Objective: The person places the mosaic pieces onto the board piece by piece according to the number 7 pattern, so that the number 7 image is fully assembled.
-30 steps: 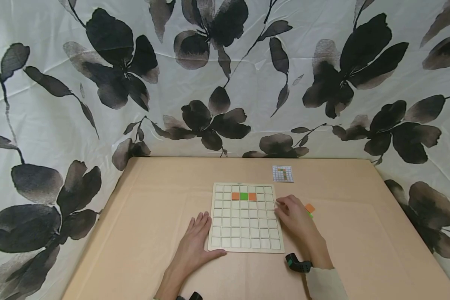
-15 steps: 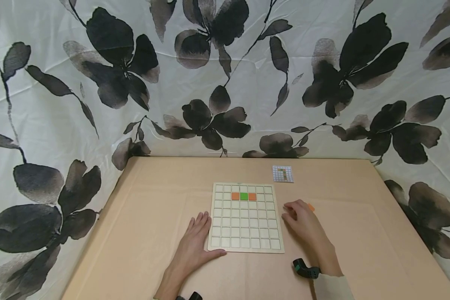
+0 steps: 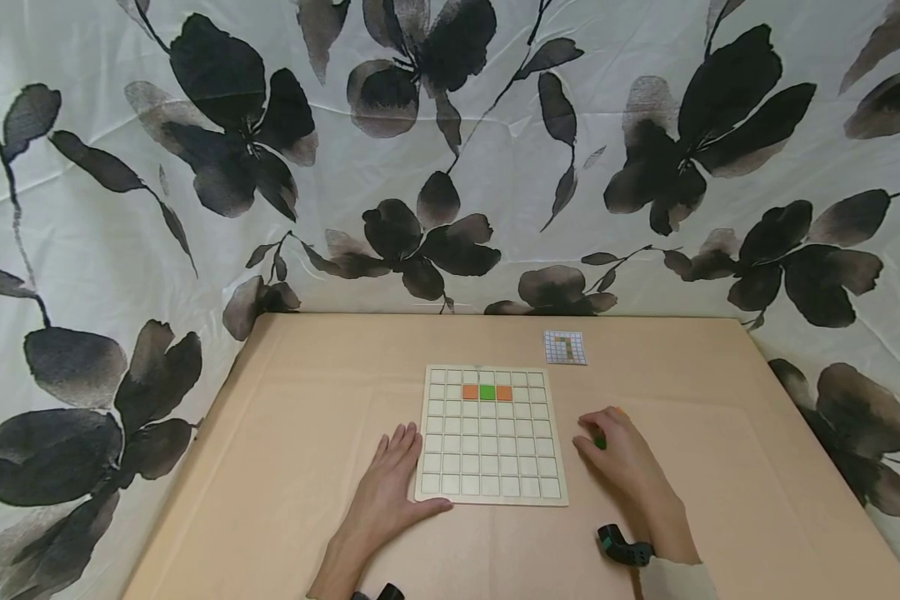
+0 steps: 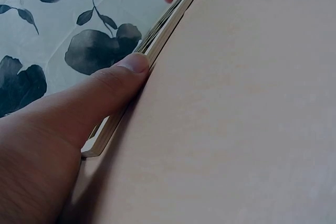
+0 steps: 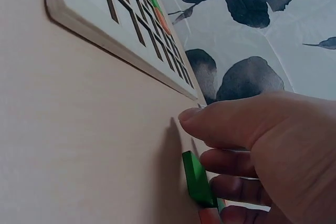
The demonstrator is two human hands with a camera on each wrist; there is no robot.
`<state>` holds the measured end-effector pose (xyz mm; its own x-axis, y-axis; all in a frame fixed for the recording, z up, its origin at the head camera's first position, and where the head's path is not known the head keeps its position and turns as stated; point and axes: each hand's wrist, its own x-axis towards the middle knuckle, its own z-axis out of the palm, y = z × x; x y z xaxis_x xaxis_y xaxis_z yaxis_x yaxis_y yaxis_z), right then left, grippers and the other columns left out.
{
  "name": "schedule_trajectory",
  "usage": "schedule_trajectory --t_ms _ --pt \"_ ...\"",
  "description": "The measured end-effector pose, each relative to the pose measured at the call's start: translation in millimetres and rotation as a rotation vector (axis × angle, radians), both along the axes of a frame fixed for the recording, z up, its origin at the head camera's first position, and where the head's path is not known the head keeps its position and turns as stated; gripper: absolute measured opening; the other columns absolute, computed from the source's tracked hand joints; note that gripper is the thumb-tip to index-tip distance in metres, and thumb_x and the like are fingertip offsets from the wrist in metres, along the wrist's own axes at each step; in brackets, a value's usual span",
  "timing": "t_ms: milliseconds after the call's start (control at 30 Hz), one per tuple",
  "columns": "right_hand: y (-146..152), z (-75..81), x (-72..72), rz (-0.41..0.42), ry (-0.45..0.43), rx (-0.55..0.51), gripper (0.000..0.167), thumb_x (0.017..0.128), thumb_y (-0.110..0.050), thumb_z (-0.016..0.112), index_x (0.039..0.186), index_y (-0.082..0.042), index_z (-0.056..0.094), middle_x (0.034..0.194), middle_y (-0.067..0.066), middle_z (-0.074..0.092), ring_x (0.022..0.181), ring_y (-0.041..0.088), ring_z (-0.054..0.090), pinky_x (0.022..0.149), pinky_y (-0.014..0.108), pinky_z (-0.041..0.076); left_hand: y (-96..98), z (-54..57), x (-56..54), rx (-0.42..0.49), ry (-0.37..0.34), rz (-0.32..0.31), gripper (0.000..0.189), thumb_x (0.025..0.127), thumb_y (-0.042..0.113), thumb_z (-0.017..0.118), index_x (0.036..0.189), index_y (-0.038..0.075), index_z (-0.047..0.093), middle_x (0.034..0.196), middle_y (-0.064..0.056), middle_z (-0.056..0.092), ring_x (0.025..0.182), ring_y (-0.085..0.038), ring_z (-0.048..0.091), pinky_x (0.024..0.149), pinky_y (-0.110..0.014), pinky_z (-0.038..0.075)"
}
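Note:
A square white grid board [image 3: 490,450] lies flat on the table. In one upper row are two orange tiles with a green tile [image 3: 487,392] between them. My left hand [image 3: 390,487] rests along the board's left side, fingers extended, its thumb [image 4: 115,80] against the near edge. Right of the board, my right hand [image 3: 626,458] is at a loose green tile [image 5: 198,181], which seems tilted against the bent fingers. The thumb stays apart from that tile. An orange piece [image 5: 210,215] is partly hidden below it.
A small card [image 3: 566,347] printed with a coloured grid pattern lies beyond the board's upper right corner. The wooden table [image 3: 330,375] ends at a hanging floral cloth [image 3: 495,167]. Black wrist devices are on both wrists.
My right hand has drawn back from the board's right edge, moving right and nearer to me, over the loose tiles. The loose green tile now shows between thumb and fingers. My left hand stays put.

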<state>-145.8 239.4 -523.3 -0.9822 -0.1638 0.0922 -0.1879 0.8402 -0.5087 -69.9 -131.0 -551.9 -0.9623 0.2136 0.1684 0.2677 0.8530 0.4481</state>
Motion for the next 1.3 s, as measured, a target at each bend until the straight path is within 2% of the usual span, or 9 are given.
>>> schedule_trajectory --t_ms 167,433,600,867,1133,1300 --pt "4 1.2 -1.9 0.004 -0.035 0.009 0.033 0.088 -0.022 0.075 0.114 -0.002 0.07 0.109 0.01 0.064 0.091 0.02 0.055 0.079 0.037 0.054 1.5 0.4 -1.1 -0.003 0.001 0.004 0.112 0.072 0.074 0.072 0.149 -0.002 0.044 0.16 -0.017 0.038 0.153 -0.03 0.03 0.13 -0.044 0.019" --pt "12 4.0 -4.5 0.034 -0.069 -0.005 0.031 0.085 -0.021 0.078 0.109 -0.001 0.071 0.098 0.005 0.059 0.084 0.016 0.05 0.068 0.025 0.048 2.4 0.7 -1.5 -0.012 0.001 0.007 0.112 0.072 0.075 0.071 0.149 -0.002 0.044 0.161 -0.016 0.037 0.153 -0.03 0.029 0.13 -0.043 0.019" --pt "16 4.7 -4.7 0.07 -0.068 -0.006 0.029 0.084 -0.019 0.079 0.106 -0.002 0.07 0.096 0.003 0.059 0.085 0.016 0.051 0.07 0.026 0.049 2.5 0.7 -1.9 -0.016 0.005 0.007 0.111 0.073 0.075 0.07 0.149 -0.002 0.044 0.16 -0.016 0.037 0.153 -0.03 0.029 0.13 -0.043 0.019" --pt "22 7.7 -3.4 0.05 -0.125 0.012 0.032 0.084 -0.021 0.078 0.108 -0.001 0.069 0.103 0.009 0.065 0.091 0.02 0.058 0.08 0.035 0.056 2.9 0.2 -1.8 -0.023 0.01 0.008 0.111 0.073 0.076 0.07 0.149 -0.002 0.044 0.161 -0.015 0.037 0.153 -0.03 0.029 0.13 -0.043 0.019" --pt "25 11.4 -0.6 0.071 -0.155 0.003 0.029 0.083 -0.017 0.081 0.105 -0.002 0.07 0.097 0.005 0.063 0.085 0.015 0.057 0.071 0.025 0.054 2.7 -0.1 -1.7 -0.025 0.013 0.007 0.111 0.072 0.075 0.071 0.149 -0.002 0.044 0.161 -0.016 0.037 0.153 -0.03 0.029 0.13 -0.043 0.02" --pt "24 11.9 -0.2 0.078 -0.178 -0.005 0.028 0.083 -0.014 0.08 0.106 -0.001 0.07 0.096 0.004 0.062 0.085 0.015 0.056 0.071 0.024 0.054 2.4 -0.2 -1.6 -0.02 0.015 0.001 0.111 0.072 0.074 0.071 0.149 -0.002 0.044 0.16 -0.016 0.037 0.152 -0.03 0.03 0.13 -0.043 0.02"
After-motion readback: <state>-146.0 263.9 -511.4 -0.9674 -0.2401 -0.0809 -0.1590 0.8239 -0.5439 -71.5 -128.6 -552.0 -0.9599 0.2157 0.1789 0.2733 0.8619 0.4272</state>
